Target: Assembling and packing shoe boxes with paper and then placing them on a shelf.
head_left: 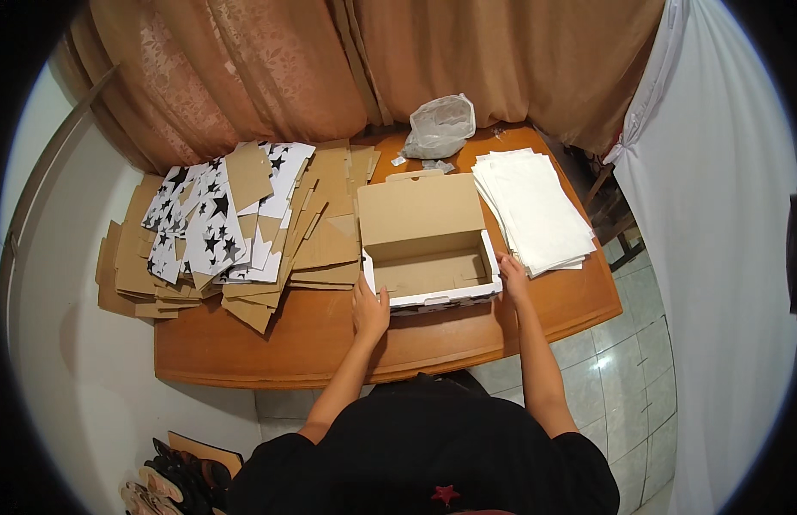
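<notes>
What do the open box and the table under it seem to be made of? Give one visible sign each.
Open box: cardboard, judging by its matte brown inside and folded flaps; white printed outside. Table: probably varnished wood, orange-brown with a soft sheen.

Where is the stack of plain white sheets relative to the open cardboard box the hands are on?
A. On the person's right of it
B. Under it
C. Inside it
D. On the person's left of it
A: the stack of white sheets lies on the wooden table to the right of the open cardboard box, beside the right hand.
</notes>
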{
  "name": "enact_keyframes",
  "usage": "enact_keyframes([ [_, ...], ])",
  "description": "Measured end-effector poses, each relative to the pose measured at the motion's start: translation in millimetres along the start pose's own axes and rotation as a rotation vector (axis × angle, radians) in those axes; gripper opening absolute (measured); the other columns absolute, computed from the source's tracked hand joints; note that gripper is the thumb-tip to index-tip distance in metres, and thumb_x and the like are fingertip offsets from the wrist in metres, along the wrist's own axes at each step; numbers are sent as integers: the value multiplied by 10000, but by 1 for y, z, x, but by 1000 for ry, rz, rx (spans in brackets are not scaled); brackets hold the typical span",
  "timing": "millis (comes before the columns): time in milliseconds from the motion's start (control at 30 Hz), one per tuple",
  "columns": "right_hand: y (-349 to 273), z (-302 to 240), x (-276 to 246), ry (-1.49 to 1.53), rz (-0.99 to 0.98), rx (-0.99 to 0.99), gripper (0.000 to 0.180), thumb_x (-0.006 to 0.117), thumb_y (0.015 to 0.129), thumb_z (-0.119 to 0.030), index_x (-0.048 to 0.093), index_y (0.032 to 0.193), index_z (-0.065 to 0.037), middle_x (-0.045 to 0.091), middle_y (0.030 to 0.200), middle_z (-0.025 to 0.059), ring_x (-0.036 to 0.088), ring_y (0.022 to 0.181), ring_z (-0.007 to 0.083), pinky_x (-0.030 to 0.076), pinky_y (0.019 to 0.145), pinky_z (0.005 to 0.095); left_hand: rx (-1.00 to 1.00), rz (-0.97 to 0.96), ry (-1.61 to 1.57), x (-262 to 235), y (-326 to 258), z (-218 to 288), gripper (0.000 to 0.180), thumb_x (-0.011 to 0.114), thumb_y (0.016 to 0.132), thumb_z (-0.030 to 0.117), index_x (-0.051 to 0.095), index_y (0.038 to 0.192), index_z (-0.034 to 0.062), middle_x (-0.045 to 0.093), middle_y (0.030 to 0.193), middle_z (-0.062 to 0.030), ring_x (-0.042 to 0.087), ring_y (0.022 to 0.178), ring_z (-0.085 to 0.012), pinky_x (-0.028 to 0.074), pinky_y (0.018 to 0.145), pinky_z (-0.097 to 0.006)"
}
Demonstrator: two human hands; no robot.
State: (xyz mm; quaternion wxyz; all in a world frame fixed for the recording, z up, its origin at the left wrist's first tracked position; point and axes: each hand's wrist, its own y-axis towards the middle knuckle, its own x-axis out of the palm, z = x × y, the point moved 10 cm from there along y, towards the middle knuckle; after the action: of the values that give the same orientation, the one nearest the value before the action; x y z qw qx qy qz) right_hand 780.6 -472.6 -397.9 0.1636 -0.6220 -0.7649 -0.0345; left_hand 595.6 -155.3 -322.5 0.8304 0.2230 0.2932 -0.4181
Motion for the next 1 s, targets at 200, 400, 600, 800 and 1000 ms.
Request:
enact_keyframes([
  [200,-21,-86,-40,-1147,482,-378,502,676,668,-210,544,1127,-59,437,1252,165,341,1157,367,302,968,476,32,180,318,-23,-7,50,592,572,810,202,318,1302,-6,268,1345,-246,242,1250,-413,216,1009,-532],
  [400,-13,-80,-64,-1617,367,-446,389,665,686,-159,580,1056,-70,522,1205,119,399,1157,352,280,987,549,276,232,68,9,-14,148,521,609,749,160,408,1217,49,169,1383,-223,119,1273,-409,133,1016,-547],
  [600,-17,-89,-53,-1643,229,-624,312,683,650,-118,619,955,-106,587,1077,49,458,1107,303,269,971,594,399,195,-115,60,-18,208,416,609,739,137,485,1131,81,212,1351,-229,143,1252,-415,133,1010,-544],
  [800,-16,-94,-56,-1633,145,-685,326,696,627,-86,605,938,-120,589,1048,35,464,1109,279,258,971,602,446,105,-272,100,-1,237,303,594,736,94,541,1030,48,398,1221,-188,359,1121,-354,329,945,-426],
  [1000,-8,-98,-71,-1540,149,-759,173,656,737,-128,611,902,-101,622,940,41,500,1081,288,242,963,620,282,-273,-483,158,18,238,291,579,785,105,546,1064,30,547,1061,-105,531,989,-208,461,794,-357],
])
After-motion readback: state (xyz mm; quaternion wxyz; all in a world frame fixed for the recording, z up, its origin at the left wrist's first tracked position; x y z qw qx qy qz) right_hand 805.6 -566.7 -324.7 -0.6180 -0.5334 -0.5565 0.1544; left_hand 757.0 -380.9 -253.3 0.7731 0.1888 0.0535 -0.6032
